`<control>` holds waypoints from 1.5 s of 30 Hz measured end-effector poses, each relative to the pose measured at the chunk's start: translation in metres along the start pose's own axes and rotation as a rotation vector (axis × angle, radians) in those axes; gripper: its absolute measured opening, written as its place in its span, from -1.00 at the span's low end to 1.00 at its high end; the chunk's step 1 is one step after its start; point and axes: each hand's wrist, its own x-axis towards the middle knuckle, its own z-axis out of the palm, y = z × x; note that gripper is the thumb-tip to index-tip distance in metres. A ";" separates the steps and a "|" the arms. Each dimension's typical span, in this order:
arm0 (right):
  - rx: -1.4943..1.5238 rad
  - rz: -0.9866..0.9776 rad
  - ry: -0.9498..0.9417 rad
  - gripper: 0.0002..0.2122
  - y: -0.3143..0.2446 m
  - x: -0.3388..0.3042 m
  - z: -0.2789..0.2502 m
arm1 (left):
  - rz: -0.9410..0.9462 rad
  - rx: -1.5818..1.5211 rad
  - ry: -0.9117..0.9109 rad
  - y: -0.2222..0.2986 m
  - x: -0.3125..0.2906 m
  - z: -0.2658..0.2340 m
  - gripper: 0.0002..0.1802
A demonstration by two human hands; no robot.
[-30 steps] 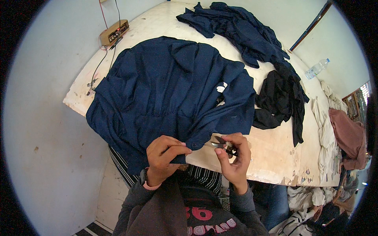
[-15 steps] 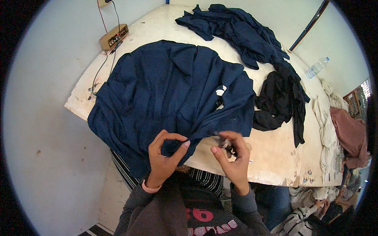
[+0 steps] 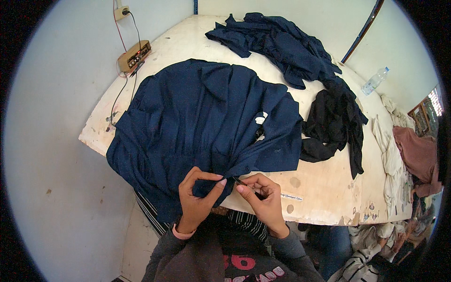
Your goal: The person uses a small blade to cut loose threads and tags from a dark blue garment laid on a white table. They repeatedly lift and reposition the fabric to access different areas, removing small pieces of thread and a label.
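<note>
Both forearms rose from the lower edge; the left hand (image 3: 199, 195) pinched with thumb and forefinger, the right hand (image 3: 260, 197) curled close beside it.

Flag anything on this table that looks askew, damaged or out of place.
Nothing looks damaged. The table top is stained and chipped near its front edge. A plastic bottle lies tipped at the far right, and the dark garments behind the navy shirt are heaped, not folded.

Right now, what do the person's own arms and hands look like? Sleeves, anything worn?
Both forearms are in dark grey long sleeves. The left hand is bare, with a pinkish band at the wrist just above the cuff. The right hand is bare too; no gloves, and no rings that I can make out.
</note>
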 end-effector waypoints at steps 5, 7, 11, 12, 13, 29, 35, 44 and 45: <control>0.010 -0.038 -0.021 -0.85 0.004 -0.001 0.002 | -0.008 0.007 -0.048 0.000 0.001 -0.003 -0.84; -0.002 -0.036 -0.001 -0.86 0.006 -0.001 0.004 | -0.096 -0.090 -0.039 0.002 0.001 -0.001 -0.85; 0.034 -0.044 0.079 -0.86 -0.002 -0.001 -0.002 | -0.532 -0.360 -0.102 0.010 0.000 -0.005 -0.82; -0.014 -0.048 0.082 -0.85 -0.005 0.000 -0.002 | -0.567 -0.396 -0.090 0.012 0.000 -0.006 -0.81; -0.062 -0.053 0.085 -0.85 -0.007 0.000 -0.002 | -0.601 -0.433 -0.078 0.013 0.000 -0.005 -0.81; -0.121 -0.015 0.015 -0.84 -0.008 -0.003 0.005 | 0.084 -0.006 -0.030 0.002 -0.004 -0.004 -0.80; -0.081 -0.027 0.018 -0.84 -0.009 -0.003 0.003 | 0.143 0.075 -0.022 0.005 -0.006 -0.006 -0.76; -0.092 0.015 -0.027 -0.84 -0.004 -0.005 0.003 | 0.274 0.211 -0.014 -0.001 -0.016 -0.011 -0.71; -0.073 0.007 -0.023 -0.84 -0.004 -0.006 0.004 | 0.292 0.222 -0.014 -0.003 -0.017 -0.011 -0.70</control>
